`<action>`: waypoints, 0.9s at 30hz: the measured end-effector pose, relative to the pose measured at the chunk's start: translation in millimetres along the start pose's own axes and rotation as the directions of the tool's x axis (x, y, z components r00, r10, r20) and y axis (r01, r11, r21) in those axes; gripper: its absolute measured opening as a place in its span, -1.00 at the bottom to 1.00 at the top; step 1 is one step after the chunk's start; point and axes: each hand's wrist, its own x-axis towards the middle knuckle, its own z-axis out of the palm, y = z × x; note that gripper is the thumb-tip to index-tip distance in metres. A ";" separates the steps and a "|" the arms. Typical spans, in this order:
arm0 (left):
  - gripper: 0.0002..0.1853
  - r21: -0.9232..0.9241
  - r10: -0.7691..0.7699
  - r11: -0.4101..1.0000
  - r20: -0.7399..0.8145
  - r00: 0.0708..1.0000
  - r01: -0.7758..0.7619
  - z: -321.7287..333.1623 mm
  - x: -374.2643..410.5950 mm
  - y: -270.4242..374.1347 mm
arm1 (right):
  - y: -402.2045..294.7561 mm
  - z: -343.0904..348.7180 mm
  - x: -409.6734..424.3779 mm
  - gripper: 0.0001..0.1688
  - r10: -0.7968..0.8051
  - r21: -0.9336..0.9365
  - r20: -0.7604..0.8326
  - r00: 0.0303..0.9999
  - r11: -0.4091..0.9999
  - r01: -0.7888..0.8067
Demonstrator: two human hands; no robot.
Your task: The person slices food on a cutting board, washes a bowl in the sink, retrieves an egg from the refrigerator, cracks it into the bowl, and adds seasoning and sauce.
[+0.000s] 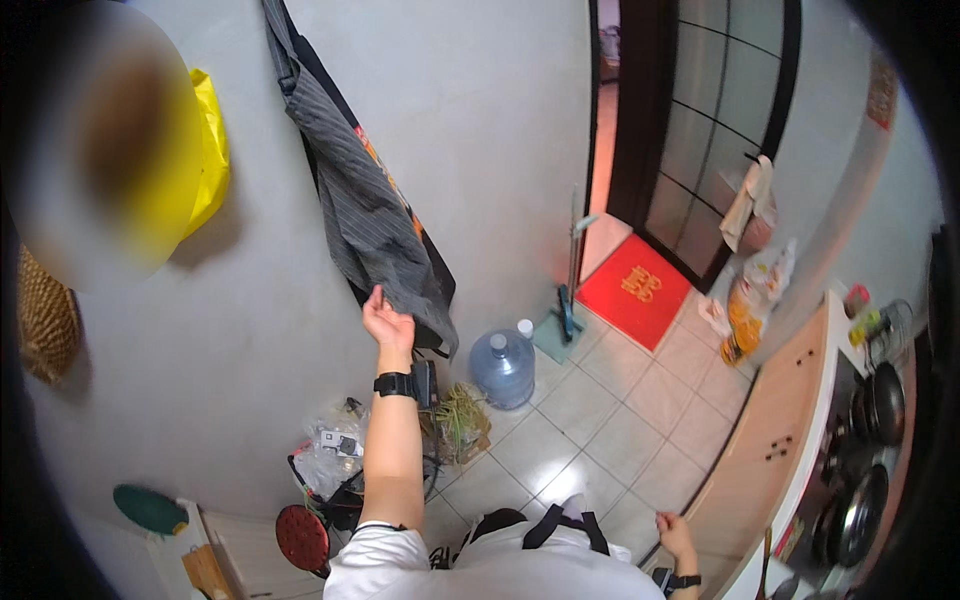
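My left hand (388, 322) is raised at the lower end of a grey striped apron (352, 180) that hangs on the wall with darker cloth behind it. The fingers overlap the cloth; whether they grip it cannot be told. A black band with a device is on that wrist. Down at the right, my right hand (673, 531) hangs near the cabinet fronts, fingers curled, with no object visible in it. It also wears a black wrist device.
Large blue water bottle (502, 371), dustpan (560, 334) and red doormat (636, 291) are on the tiled floor. Pans (859, 514) stand along the right counter (806, 450). A red stool (302, 537) and bagged items (330, 457) are at lower left. A glazed door (709, 135) stands ajar.
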 end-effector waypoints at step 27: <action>-0.63 0.442 0.233 0.889 -0.218 0.948 -0.116 124.5 -84.3 -114.9 | -501.0 -19.8 170.2 -0.32 -0.876 0.640 0.481 0.021 0.367 0.674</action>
